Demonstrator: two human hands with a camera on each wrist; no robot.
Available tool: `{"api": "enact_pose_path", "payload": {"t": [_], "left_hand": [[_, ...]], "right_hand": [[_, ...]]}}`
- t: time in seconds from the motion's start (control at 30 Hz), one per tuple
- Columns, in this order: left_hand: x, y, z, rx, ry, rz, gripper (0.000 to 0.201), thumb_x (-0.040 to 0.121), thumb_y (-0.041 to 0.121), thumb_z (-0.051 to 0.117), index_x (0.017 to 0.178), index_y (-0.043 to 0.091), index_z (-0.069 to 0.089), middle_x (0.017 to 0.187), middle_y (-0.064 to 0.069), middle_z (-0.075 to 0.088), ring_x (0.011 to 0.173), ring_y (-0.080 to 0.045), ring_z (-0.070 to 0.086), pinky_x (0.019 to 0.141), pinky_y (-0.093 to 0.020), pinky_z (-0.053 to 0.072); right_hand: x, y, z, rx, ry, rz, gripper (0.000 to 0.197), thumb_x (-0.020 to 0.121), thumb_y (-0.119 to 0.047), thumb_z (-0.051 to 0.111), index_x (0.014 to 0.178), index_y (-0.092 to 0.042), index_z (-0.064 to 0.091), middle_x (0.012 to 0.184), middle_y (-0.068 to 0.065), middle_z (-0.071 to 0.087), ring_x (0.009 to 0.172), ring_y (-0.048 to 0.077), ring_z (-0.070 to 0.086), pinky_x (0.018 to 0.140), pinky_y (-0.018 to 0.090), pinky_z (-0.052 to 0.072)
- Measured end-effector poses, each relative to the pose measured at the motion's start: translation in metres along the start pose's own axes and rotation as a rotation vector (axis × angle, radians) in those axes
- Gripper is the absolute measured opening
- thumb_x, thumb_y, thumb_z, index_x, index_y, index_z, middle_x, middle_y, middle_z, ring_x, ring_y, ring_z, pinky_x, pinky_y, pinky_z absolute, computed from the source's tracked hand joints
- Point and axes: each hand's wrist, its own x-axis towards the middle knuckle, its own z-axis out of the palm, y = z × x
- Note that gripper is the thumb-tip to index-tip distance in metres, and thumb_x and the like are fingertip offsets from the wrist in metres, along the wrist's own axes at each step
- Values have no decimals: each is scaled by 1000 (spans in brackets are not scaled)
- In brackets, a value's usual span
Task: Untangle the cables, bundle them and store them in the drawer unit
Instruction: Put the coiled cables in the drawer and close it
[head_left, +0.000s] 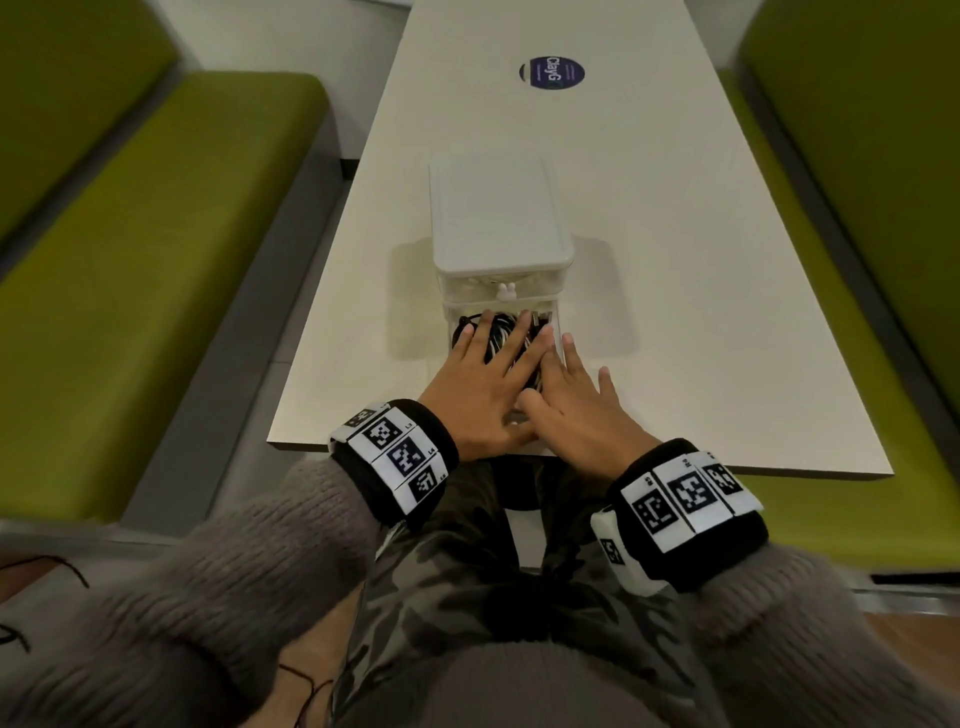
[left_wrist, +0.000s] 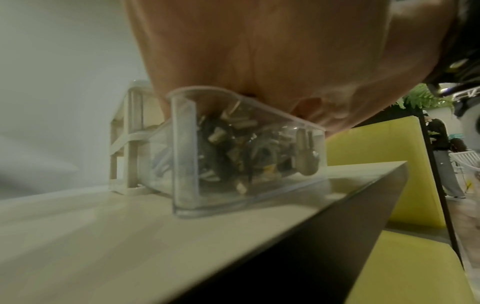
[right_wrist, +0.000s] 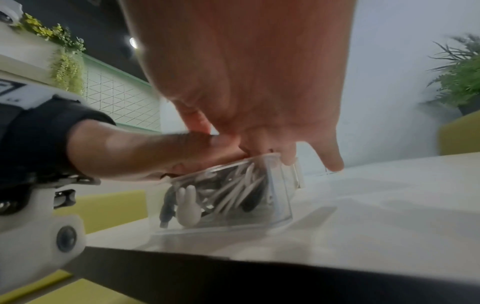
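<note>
A white drawer unit (head_left: 498, 218) stands in the middle of the table. Its lower clear drawer (head_left: 559, 325) is pulled out toward me, and black and white cables (head_left: 501, 332) are heaped inside. My left hand (head_left: 488, 374) lies flat on the heap with fingers spread and straight. My right hand (head_left: 569, 389) presses beside it over the drawer's right rim, the little finger out past the rim. In the left wrist view the cables (left_wrist: 228, 148) show through the clear drawer (left_wrist: 184, 164) under my palm (left_wrist: 259, 61). The right wrist view shows the drawer's rabbit-shaped knob (right_wrist: 188, 207) and white cables (right_wrist: 239, 189).
The pulled-out drawer reaches close to the near edge of the white table (head_left: 701, 338). The upper drawer, with its own knob (head_left: 503, 292), is pushed in. A round dark sticker (head_left: 551, 73) lies far back. Green benches (head_left: 130, 260) (head_left: 883, 208) flank the table.
</note>
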Motion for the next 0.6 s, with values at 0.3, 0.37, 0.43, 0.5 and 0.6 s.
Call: {"api": "enact_pose_path", "payload": {"t": [0.3, 0.37, 0.43, 0.5, 0.6], "left_hand": [[4, 3, 3, 97, 29, -47, 93, 73, 78, -1, 148, 23, -12, 157, -4, -13, 143, -39, -6, 116, -49, -1], [3, 1, 3, 77, 41, -30, 92, 75, 78, 6, 148, 24, -12, 157, -2, -15, 143, -38, -8, 116, -48, -2], [2, 0, 2, 74, 53, -11, 90, 77, 75, 11, 148, 24, -10, 154, 3, -20, 143, -39, -9, 116, -48, -1], [3, -3, 0, 88, 43, -3, 90, 78, 75, 12, 148, 23, -10, 149, 8, -24, 143, -37, -12, 117, -47, -2], [9, -11, -1, 90, 36, -19, 92, 77, 77, 10, 148, 22, -10, 150, 9, -20, 143, -36, -12, 118, -46, -1]], "right_hand": [[-6, -3, -61, 72, 553, -129, 54, 87, -4, 47, 137, -22, 37, 143, 3, 42, 118, 22, 45, 96, 33, 34], [10, -14, -77, -137, 529, -230, 67, 85, 0, 47, 145, -25, 31, 157, 3, 23, 142, 26, 21, 105, 38, 30], [31, -24, -85, -273, 425, -242, 74, 87, -1, 48, 150, -32, 22, 161, 0, 7, 148, 25, 4, 107, 48, 30], [51, -26, -85, -313, 301, -210, 72, 91, -4, 49, 149, -35, 21, 162, -2, 4, 148, 22, -1, 113, 53, 25], [65, -19, -79, -251, 269, -232, 70, 90, 3, 45, 146, -35, 30, 161, -3, 12, 148, 19, 3, 114, 55, 21]]}}
